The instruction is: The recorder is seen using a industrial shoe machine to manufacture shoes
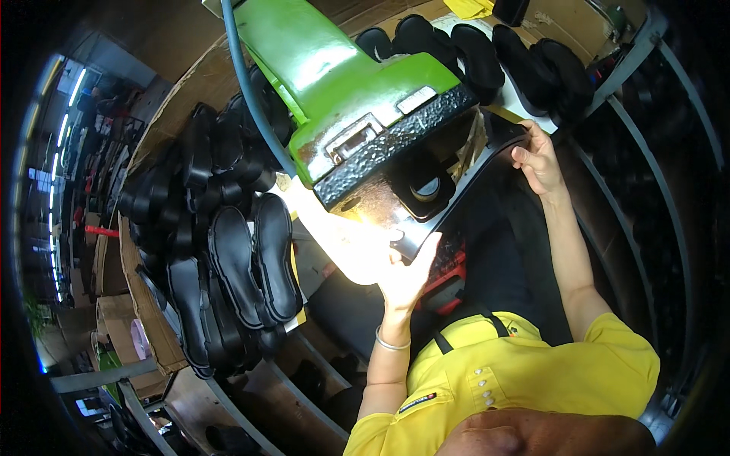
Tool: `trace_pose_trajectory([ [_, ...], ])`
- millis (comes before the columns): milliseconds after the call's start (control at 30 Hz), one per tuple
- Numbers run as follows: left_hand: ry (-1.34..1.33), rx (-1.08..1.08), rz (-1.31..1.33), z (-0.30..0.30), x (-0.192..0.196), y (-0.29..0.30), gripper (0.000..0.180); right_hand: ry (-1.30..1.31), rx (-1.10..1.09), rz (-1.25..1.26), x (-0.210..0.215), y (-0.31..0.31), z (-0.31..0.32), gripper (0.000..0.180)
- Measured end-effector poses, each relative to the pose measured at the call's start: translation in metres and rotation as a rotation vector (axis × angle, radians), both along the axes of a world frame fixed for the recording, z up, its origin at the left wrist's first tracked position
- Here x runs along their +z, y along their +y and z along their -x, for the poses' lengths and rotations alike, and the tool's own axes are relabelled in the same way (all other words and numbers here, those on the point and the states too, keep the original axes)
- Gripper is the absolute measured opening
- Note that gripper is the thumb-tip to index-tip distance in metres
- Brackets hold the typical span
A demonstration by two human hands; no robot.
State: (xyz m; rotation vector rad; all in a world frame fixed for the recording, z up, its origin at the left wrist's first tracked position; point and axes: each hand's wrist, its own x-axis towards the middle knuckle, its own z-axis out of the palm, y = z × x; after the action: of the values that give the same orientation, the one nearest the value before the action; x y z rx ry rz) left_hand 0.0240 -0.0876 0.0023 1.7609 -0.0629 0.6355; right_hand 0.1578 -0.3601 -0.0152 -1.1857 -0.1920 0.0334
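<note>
A black shoe sole [506, 137] is held in both hands, slanting beneath the head of a green machine [327, 76]. My left hand [408, 273] grips its near-left end, thumb on the edge, close to a bright lamp glow. My right hand [541, 159] pinches the far-right end, with fingers curled round it. Under the machine head, a dark metal part with a round end [426, 188] sits just over the sole. The head hides much of the sole's upper face, and glare washes out some fingers of the left hand.
Black soles [236, 262] lie piled on the left beside a cardboard edge [156, 327]. More soles [475, 61] line the far side behind the machine. A blue hose [247, 91] runs down the machine's left side. Metal rack bars [646, 159] stand at right.
</note>
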Motion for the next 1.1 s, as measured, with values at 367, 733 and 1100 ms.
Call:
trace_pose_trajectory([
  [367, -0.077, 0.206, -0.399, 0.011, -0.004, 0.030, 0.049, 0.017, 0.025, 0.069, 0.013, 0.016, 0.018, 0.037],
  [733, -0.035, 0.050, 0.259, 0.025, 0.000, 0.045, 0.042, 0.011, 0.087, 0.121, 0.020, 0.039, 0.033, 0.032],
  [1100, -0.066, 0.060, 0.377, 0.030, 0.004, 0.056, 0.047, 0.032, 0.146, 0.148, 0.011, 0.051, 0.046, 0.032],
])
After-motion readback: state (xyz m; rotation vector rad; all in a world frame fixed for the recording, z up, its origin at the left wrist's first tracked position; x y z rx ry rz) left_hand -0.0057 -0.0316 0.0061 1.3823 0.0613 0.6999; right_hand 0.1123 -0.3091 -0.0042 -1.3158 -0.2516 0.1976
